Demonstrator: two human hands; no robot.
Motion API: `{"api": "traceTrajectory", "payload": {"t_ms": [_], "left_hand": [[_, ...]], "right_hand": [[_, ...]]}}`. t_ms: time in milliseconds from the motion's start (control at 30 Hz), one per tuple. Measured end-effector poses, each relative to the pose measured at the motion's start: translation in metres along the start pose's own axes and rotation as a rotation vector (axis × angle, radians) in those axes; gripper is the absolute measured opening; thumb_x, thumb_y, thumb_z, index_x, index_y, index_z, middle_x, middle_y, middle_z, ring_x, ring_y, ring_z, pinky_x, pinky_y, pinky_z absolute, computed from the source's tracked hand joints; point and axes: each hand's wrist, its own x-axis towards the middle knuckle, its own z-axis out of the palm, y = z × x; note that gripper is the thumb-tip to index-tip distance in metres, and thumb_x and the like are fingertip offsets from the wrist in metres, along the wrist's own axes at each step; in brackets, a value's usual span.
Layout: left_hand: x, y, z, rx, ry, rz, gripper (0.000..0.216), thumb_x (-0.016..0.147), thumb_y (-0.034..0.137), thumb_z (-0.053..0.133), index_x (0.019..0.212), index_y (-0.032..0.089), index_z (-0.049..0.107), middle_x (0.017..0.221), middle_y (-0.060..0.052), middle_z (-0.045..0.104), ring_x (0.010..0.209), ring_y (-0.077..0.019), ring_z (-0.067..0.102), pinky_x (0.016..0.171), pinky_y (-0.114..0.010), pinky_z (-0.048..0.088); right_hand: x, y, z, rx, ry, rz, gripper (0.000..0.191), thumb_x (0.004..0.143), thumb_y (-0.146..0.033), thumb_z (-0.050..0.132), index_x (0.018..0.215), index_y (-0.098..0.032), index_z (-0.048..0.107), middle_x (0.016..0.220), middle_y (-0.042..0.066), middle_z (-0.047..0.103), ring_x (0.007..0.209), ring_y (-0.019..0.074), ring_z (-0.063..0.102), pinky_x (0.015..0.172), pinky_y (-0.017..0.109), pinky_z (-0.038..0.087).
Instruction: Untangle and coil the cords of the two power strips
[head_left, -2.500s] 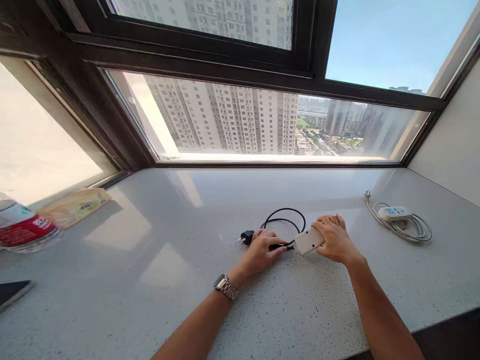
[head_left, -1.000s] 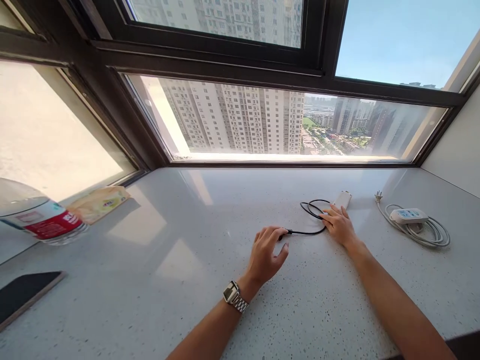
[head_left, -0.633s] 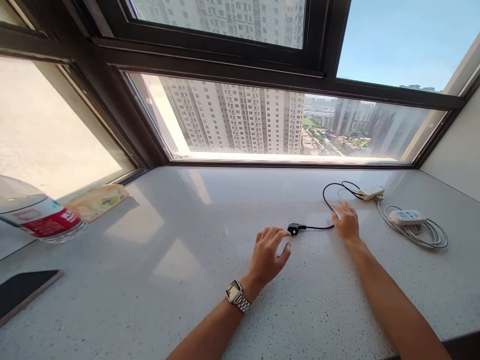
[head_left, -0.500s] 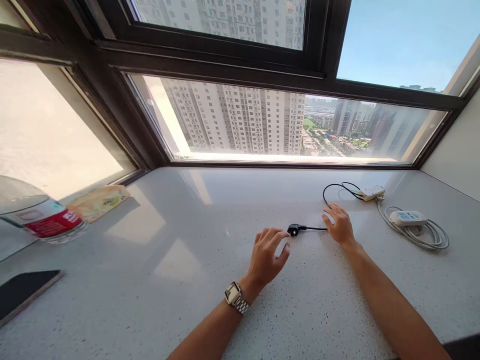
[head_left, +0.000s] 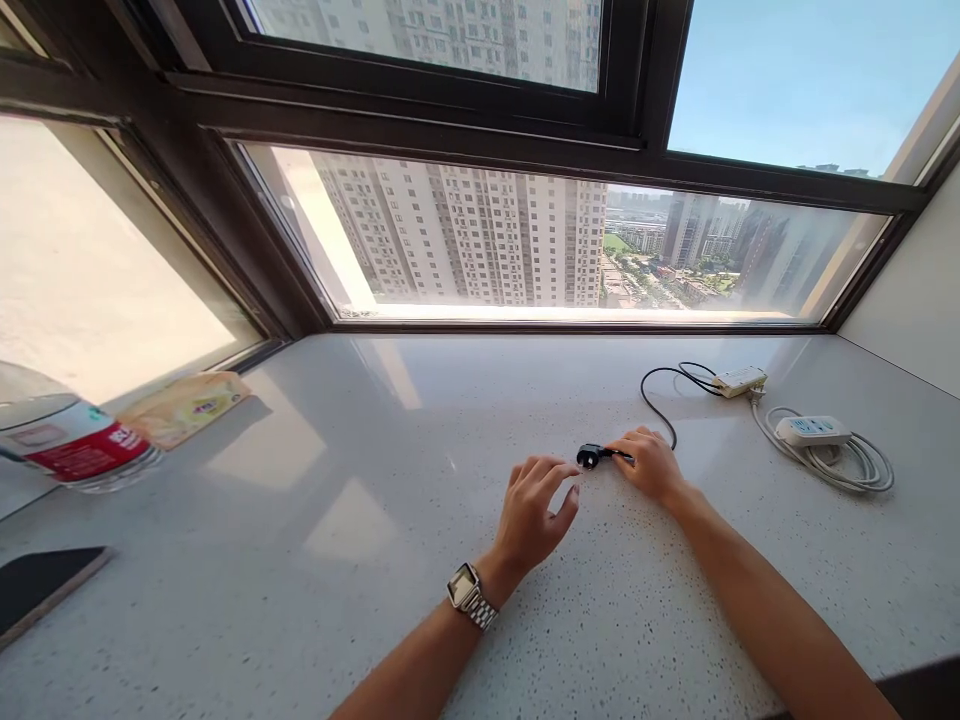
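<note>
A black cable (head_left: pixel 652 405) runs across the speckled white sill (head_left: pixel 375 560) from a black plug (head_left: pixel 589 457) to a white adapter brick (head_left: pixel 741 380) at the back right. My right hand (head_left: pixel 646 464) pinches the cable just behind the plug. Slightly left of the plug, my left hand (head_left: pixel 534 508) hovers over the sill with its fingers loosely curled and apart, holding nothing. A metal watch (head_left: pixel 469 592) sits on my left wrist.
A white power strip (head_left: pixel 814 431) with its coiled white cord lies at the right. At the left are a water bottle with a red label (head_left: pixel 71 450), a yellowish packet (head_left: pixel 184 405) and a dark phone (head_left: pixel 41 590). Dark window frames close the back.
My right hand pushed the adapter brick away to the back right, let it go, then came back left and closed on the cable by the plug. My left hand released the cable.
</note>
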Motion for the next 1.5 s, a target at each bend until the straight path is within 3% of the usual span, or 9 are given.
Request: {"api": "traceTrajectory", "payload": {"t_ms": [267,467,567,667,767,1033,1200,1400,1500], "left_hand": [[0.001,0.001,0.0,0.009,-0.007,0.004,0.012,0.086,0.019,0.049,0.09,0.019,0.06,0.085,-0.004,0.065,0.08,-0.0186,0.057,0.072,-0.033,0.04],[0.001,-0.001,-0.002,0.015,0.008,0.024,0.011,0.086,0.017,0.049,0.089,0.019,0.059,0.083,-0.003,0.065,0.078,-0.0177,0.056,0.07,-0.032,0.039],[0.001,-0.002,-0.002,0.019,0.007,0.023,0.01,0.086,0.017,0.05,0.088,0.019,0.06,0.081,-0.003,0.065,0.076,-0.0171,0.057,0.068,-0.031,0.038],[0.001,-0.003,-0.002,0.014,0.003,0.015,0.01,0.087,0.017,0.05,0.086,0.018,0.06,0.08,-0.002,0.065,0.076,-0.0166,0.057,0.067,-0.031,0.038],[0.001,-0.003,-0.002,0.008,-0.004,0.005,0.01,0.086,0.017,0.05,0.085,0.018,0.06,0.079,-0.002,0.065,0.075,-0.0165,0.057,0.068,-0.031,0.038],[-0.002,-0.007,-0.001,-0.001,-0.039,-0.022,0.013,0.087,0.018,0.048,0.085,0.018,0.061,0.079,-0.003,0.065,0.077,-0.0173,0.056,0.07,-0.032,0.039],[-0.001,-0.006,-0.001,-0.009,-0.056,-0.031,0.014,0.087,0.019,0.048,0.082,0.019,0.061,0.077,-0.003,0.065,0.076,-0.0174,0.057,0.069,-0.032,0.039],[0.002,-0.006,-0.001,-0.027,-0.036,-0.024,0.013,0.086,0.018,0.048,0.08,0.019,0.06,0.074,-0.002,0.065,0.074,-0.0172,0.056,0.069,-0.032,0.039],[0.002,-0.005,0.0,-0.036,-0.046,-0.027,0.016,0.087,0.021,0.047,0.079,0.019,0.061,0.073,-0.003,0.065,0.072,-0.0167,0.056,0.068,-0.032,0.04]], "right_hand": [[-0.008,0.046,0.008,-0.087,0.222,0.445,0.016,0.083,-0.03,0.057,0.09,-0.022,0.069,0.095,0.009,0.067,0.094,0.0278,0.055,0.073,0.036,0.041],[-0.014,0.083,0.001,0.16,0.458,0.592,0.035,0.078,-0.036,0.051,0.104,-0.017,0.063,0.111,0.012,0.061,0.103,0.0289,0.053,0.083,0.039,0.044],[-0.023,0.106,-0.011,0.13,0.596,0.801,0.05,0.076,-0.039,0.048,0.118,-0.012,0.057,0.124,0.017,0.054,0.113,0.0333,0.046,0.089,0.041,0.041],[-0.034,0.128,-0.02,0.015,0.573,1.024,0.062,0.073,-0.037,0.052,0.127,-0.006,0.05,0.128,0.022,0.05,0.118,0.037,0.042,0.096,0.046,0.035],[-0.041,0.14,-0.023,-0.046,0.499,1.12,0.069,0.073,-0.039,0.055,0.132,-0.005,0.045,0.132,0.024,0.046,0.122,0.0384,0.04,0.099,0.048,0.032],[-0.048,0.15,-0.034,-0.137,0.393,1.184,0.055,0.076,-0.041,0.053,0.122,-0.012,0.058,0.121,0.024,0.055,0.116,0.0417,0.043,0.09,0.055,0.034],[-0.054,0.151,-0.042,0.001,0.265,1.141,0.033,0.073,-0.039,0.057,0.093,-0.016,0.071,0.095,0.022,0.065,0.094,0.0384,0.057,0.078,0.049,0.041],[-0.048,0.128,-0.039,0.073,0.408,0.989,0.041,0.088,-0.04,0.033,0.097,-0.014,0.064,0.088,0.015,0.065,0.082,0.0271,0.059,0.071,0.035,0.044],[-0.037,0.106,-0.026,0.109,0.419,0.77,0.036,0.088,-0.042,0.037,0.092,-0.015,0.061,0.089,0.011,0.064,0.081,0.0225,0.058,0.072,0.03,0.045]]}}
